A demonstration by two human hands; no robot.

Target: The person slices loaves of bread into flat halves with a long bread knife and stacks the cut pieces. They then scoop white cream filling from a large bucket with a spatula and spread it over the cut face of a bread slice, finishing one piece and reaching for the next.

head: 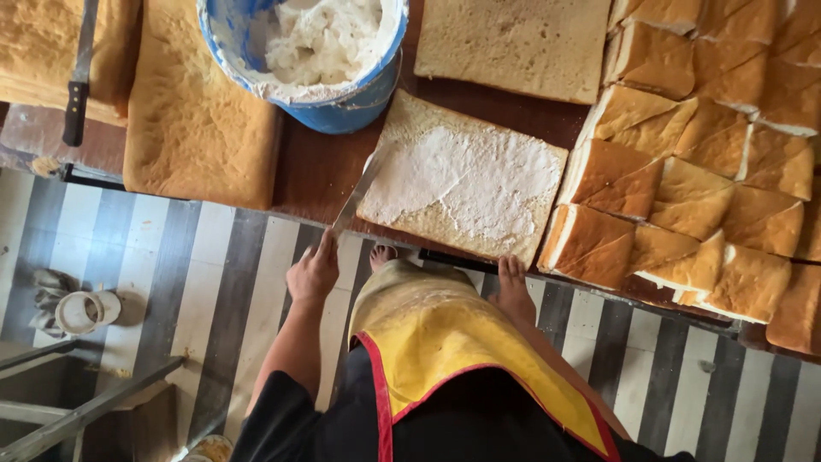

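A dark wooden table [316, 171] stands above a grey-and-white striped floor [214, 282]. At its near edge lies one square sponge sheet spread with white cream [462, 180]. The left hand [313, 272] is closed on the handle of one long knife [359, 190], whose tip touches the sheet's left edge. The right hand [513, 287] rests at the table edge just below the sheet; its grip cannot be told. One blue bucket of cream [316, 51] stands above-left of the sheet.
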